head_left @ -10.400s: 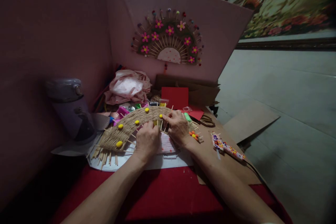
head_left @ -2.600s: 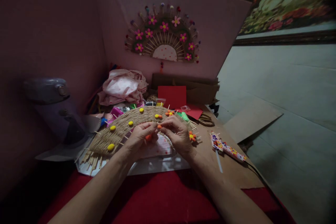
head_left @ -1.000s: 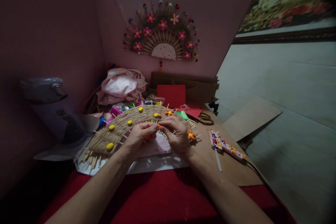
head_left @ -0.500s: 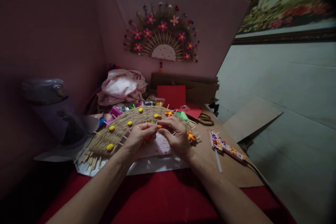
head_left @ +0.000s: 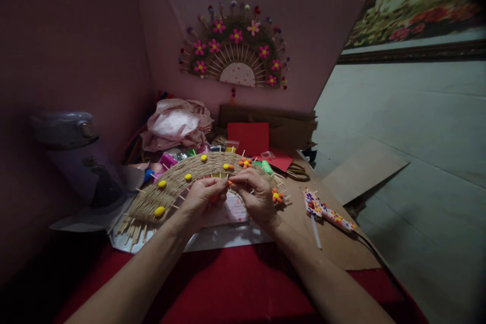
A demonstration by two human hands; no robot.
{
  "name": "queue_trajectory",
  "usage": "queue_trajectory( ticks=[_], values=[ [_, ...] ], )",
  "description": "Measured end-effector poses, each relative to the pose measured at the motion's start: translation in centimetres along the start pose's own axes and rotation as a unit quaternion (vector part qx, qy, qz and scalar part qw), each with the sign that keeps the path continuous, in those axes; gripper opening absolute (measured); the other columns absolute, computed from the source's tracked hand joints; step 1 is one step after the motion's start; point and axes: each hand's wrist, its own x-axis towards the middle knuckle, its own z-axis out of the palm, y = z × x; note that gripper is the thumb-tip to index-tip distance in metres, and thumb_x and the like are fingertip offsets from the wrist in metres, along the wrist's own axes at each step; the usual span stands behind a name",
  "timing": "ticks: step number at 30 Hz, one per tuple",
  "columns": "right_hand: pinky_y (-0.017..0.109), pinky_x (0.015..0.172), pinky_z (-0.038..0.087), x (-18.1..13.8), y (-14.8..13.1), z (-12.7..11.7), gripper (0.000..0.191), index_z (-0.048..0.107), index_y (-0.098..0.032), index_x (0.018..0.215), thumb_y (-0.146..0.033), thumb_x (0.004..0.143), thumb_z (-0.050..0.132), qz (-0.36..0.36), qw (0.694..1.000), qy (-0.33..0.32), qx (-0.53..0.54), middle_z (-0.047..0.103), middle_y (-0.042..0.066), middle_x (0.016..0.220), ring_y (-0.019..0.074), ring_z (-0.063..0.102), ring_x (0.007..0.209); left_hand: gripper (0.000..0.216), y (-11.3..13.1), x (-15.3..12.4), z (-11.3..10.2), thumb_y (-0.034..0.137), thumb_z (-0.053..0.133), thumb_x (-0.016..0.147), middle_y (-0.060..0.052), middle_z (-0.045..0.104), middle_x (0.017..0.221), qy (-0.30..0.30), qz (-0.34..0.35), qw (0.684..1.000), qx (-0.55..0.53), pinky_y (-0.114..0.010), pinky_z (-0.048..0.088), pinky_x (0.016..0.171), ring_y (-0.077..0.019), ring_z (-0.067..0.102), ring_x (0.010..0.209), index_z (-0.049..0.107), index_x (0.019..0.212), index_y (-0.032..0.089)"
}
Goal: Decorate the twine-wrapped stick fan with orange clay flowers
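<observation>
The left hand (head_left: 201, 201) is closed around a lump of orange clay (head_left: 214, 198), which shows between thumb and palm. The right hand (head_left: 255, 193) pinches 1 small orange petal (head_left: 230, 183) with its fingertips, just beside the left fingertips. Both hands are over the inner edge of the woven fan (head_left: 178, 182), a half-round piece of twine and wooden sticks lying on white paper (head_left: 224, 237).

On the fan sit 5 yellow clay dots (head_left: 159, 210) and 1 finished orange flower (head_left: 245, 163); a second orange flower (head_left: 276, 195) lies at its right end. I judge that petals are being shaped for the dot (head_left: 228, 166) near the fingers. The next move seems to need a gentle, exact press beside that dot.

A patterned glue gun (head_left: 327, 212) rests on cardboard to the right, and a completed fan (head_left: 235, 48) hangs on the pink board.
</observation>
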Motion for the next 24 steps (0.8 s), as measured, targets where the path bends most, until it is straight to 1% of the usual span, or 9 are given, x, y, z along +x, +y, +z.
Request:
queue_trajectory(
  ticks=[4, 7, 10, 15, 18, 21, 24],
  values=[
    [0.027, 0.065, 0.045, -0.01, 0.03, -0.06, 0.009, 0.068, -0.022, 0.088, -0.023, 0.080, 0.065, 0.014, 1.000, -0.012, 0.004, 0.061, 0.002, 0.083, 0.0144, 0.057, 0.077, 0.030, 0.09, -0.04, 0.06, 0.036, 0.073, 0.066, 0.004, 0.043, 0.049, 0.002, 0.006, 1.000, 0.000, -0.020, 0.021, 0.044, -0.0045, 0.033, 0.044, 0.056, 0.058, 0.013],
    [0.027, 0.067, 0.045, 0.03, 0.06, 0.02, 0.005, 0.068, -0.021, 0.084, -0.020, 0.080, 0.064, 0.005, 1.000, -0.003, 0.029, 0.059, 0.001, 0.078, 0.0139, 0.056, 0.076, 0.031, 0.03, 0.02, -0.01, 0.036, 0.072, 0.067, 0.004, 0.042, 0.048, -0.008, 0.010, 1.000, 0.005, -0.020, 0.020, 0.044, -0.0046, 0.031, 0.044, 0.054, 0.057, 0.013],
    [0.027, 0.065, 0.045, 0.07, 0.07, 0.09, 0.004, 0.069, -0.021, 0.081, -0.020, 0.078, 0.066, 0.003, 0.999, 0.003, 0.047, 0.058, 0.001, 0.075, 0.0137, 0.055, 0.074, 0.031, -0.07, 0.08, -0.10, 0.037, 0.072, 0.068, 0.004, 0.042, 0.048, -0.023, 0.003, 1.000, 0.004, -0.021, 0.020, 0.044, -0.0047, 0.032, 0.044, 0.054, 0.058, 0.013],
    [0.025, 0.062, 0.044, -0.01, 0.10, 0.01, 0.011, 0.068, -0.021, 0.090, -0.025, 0.080, 0.064, 0.029, 0.999, -0.008, 0.018, 0.062, 0.003, 0.082, 0.0143, 0.056, 0.076, 0.029, -0.11, 0.13, -0.13, 0.035, 0.073, 0.067, 0.004, 0.042, 0.050, -0.016, 0.003, 1.000, -0.023, -0.020, 0.020, 0.044, -0.0047, 0.032, 0.046, 0.056, 0.060, 0.013],
    [0.026, 0.063, 0.045, 0.03, 0.10, 0.09, 0.005, 0.068, -0.021, 0.083, -0.023, 0.079, 0.066, 0.016, 1.000, 0.001, 0.018, 0.060, 0.002, 0.078, 0.0140, 0.056, 0.075, 0.029, -0.15, 0.13, -0.07, 0.037, 0.072, 0.068, 0.004, 0.042, 0.049, -0.018, 0.003, 1.000, -0.008, -0.020, 0.020, 0.044, -0.0042, 0.031, 0.045, 0.057, 0.061, 0.013],
    [0.027, 0.065, 0.046, 0.11, 0.03, 0.13, 0.001, 0.067, -0.021, 0.079, -0.021, 0.078, 0.067, -0.003, 1.000, 0.018, 0.023, 0.059, 0.001, 0.076, 0.0140, 0.056, 0.075, 0.032, -0.17, 0.08, 0.00, 0.038, 0.071, 0.069, 0.005, 0.041, 0.048, -0.014, 0.006, 1.000, 0.000, -0.020, 0.019, 0.043, -0.0041, 0.030, 0.043, 0.055, 0.058, 0.013],
    [0.025, 0.060, 0.045, 0.07, -0.01, 0.02, 0.009, 0.067, -0.021, 0.087, -0.022, 0.078, 0.067, 0.014, 1.000, 0.002, 0.012, 0.059, 0.001, 0.079, 0.0131, 0.055, 0.072, 0.030, -0.10, 0.04, 0.00, 0.036, 0.070, 0.070, 0.005, 0.040, 0.047, -0.014, 0.014, 1.000, 0.007, -0.020, 0.018, 0.043, -0.0041, 0.031, 0.043, 0.055, 0.058, 0.013]
  ],
)
